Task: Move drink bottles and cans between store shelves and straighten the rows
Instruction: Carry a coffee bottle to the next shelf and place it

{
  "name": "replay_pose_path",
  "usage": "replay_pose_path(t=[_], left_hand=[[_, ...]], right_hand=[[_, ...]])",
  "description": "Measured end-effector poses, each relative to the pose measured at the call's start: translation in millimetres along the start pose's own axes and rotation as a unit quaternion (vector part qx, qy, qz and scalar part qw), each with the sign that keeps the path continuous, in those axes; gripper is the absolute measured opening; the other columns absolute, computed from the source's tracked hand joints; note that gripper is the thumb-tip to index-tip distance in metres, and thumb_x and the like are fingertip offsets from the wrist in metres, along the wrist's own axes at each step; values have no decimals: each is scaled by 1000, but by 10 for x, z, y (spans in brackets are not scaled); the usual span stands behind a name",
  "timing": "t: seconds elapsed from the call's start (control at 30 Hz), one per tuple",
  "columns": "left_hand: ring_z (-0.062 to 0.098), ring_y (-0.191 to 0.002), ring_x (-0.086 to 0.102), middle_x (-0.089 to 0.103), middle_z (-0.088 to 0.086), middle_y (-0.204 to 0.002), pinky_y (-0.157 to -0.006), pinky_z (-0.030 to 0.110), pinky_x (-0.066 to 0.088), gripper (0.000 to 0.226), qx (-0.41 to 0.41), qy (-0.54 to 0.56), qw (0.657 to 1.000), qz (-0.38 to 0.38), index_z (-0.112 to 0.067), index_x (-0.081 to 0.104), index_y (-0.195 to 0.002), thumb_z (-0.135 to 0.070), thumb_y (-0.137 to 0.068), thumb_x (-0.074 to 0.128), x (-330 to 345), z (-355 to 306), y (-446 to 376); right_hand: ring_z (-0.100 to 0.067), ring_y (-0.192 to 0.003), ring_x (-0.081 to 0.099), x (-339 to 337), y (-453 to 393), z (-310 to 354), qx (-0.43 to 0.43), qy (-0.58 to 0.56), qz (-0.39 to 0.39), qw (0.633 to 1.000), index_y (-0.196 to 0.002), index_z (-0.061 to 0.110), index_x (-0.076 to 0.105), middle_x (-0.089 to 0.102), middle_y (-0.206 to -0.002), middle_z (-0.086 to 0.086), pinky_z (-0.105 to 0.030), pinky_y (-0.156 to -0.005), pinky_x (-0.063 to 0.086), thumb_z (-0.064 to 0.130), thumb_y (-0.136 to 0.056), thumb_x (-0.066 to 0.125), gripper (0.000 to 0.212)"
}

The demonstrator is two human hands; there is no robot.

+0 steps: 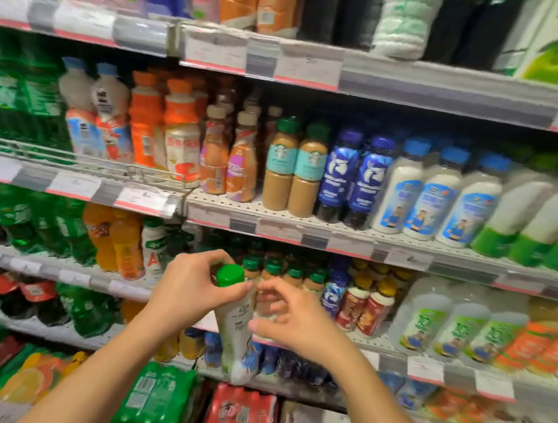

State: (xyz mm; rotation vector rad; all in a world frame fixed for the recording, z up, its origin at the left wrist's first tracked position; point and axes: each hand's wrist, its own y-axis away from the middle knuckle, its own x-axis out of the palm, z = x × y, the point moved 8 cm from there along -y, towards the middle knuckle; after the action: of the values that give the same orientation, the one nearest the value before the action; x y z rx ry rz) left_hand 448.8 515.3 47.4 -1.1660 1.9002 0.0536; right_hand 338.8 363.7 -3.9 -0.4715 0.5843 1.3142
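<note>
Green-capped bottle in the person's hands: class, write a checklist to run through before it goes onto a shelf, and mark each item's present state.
1. Left hand grips the green-capped bottle at the neck: ok.
2. Right hand grips the bottle: not ok, its fingers are loose beside it.
3. Cap in place: ok.
4. Bottle upright: not ok, tilted.
5. Label facing forward: cannot tell, blurred.
6. Free slot among the white bottles with green bases: cannot tell.
</note>
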Motion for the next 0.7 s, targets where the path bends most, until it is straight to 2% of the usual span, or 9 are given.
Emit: replay_pose_path(t=[0.1, 0.2, 0.23, 0.33, 0.4, 0.53, 0.6, 0.7], left_hand=[[4, -62, 63, 67, -14, -64, -52, 20, 41, 39, 38, 0, 999, 1, -33, 65, -76, -70, -69, 77, 153, -381, -38], [1, -62, 62, 67, -15, -63, -53, 20, 41, 44, 50, 5, 999, -18, -34, 65, -77, -76, -64, 66, 351, -790, -18], [1, -62, 62, 67, -14, -64, -55, 22, 44, 46, 48, 10, 998, -28, -33, 65, -78, -76, -63, 65, 420, -923, -6], [4, -62, 63, 68, -12, -65, -61, 33, 52, 47, 49, 24, 997, -54, -32, 65, -81, -76, -64, 64, 627, -1355, 24], [4, -63, 63, 68, -11, -66, -63, 37, 54, 50, 58, 37, 996, -54, -31, 64, -82, -77, -63, 63, 795, -1663, 31], [2, -77, 70, 75, -12, -83, -76, 37, 57, 63, 88, 88, 992, 14, -35, 66, -95, -88, -62, 58, 1224, -2353, 17], [0, -81, 71, 76, -15, -90, -80, 37, 57, 67, 111, 109, 986, 60, -34, 66, -106, -89, -72, 51, 1460, -2670, 6], [0, -81, 72, 76, -16, -92, -80, 39, 59, 59, 128, 113, 982, 76, -31, 64, -112, -80, -81, 49, 1755, -3034, -6]], right_hand=[[4, -117, 60, -168, 266, -37, -12, 5, -31, 999, -143, 39, 49, 61, -134, 19, -24, -100, 51, 54, -78, 82, 74], [-8, -126, 55, -395, 495, -212, 12, 53, -68, 996, -147, 44, 38, 59, -138, 15, -37, -105, 49, 73, -66, 75, 93], [-11, -122, 57, -484, 565, -286, 17, 56, -80, 995, -144, 45, 39, 62, -132, 13, -38, -102, 50, 73, -63, 74, 93], [-13, -104, 61, -851, 827, -419, 12, 64, -126, 990, -126, 42, 46, 64, -108, 15, -37, -90, 52, 66, -62, 72, 73], [-13, -101, 62, -1112, 1025, -530, 17, 71, -139, 988, -122, 39, 48, 62, -101, 16, -36, -87, 52, 60, -67, 76, 66], [-18, -94, 69, -1705, 1443, -885, 47, 70, -177, 981, -114, 32, 50, 72, -99, 8, -40, -81, 57, 63, -65, 72, 62], [-25, -101, 65, -2004, 1655, -1070, 63, 89, -189, 976, -117, 32, 51, 72, -104, 3, -42, -84, 55, 59, -70, 72, 58], [-27, -117, 53, -2430, 2001, -1379, 99, 106, -193, 970, -132, 29, 49, 65, -122, -1, -39, -93, 48, 47, -83, 73, 57]])
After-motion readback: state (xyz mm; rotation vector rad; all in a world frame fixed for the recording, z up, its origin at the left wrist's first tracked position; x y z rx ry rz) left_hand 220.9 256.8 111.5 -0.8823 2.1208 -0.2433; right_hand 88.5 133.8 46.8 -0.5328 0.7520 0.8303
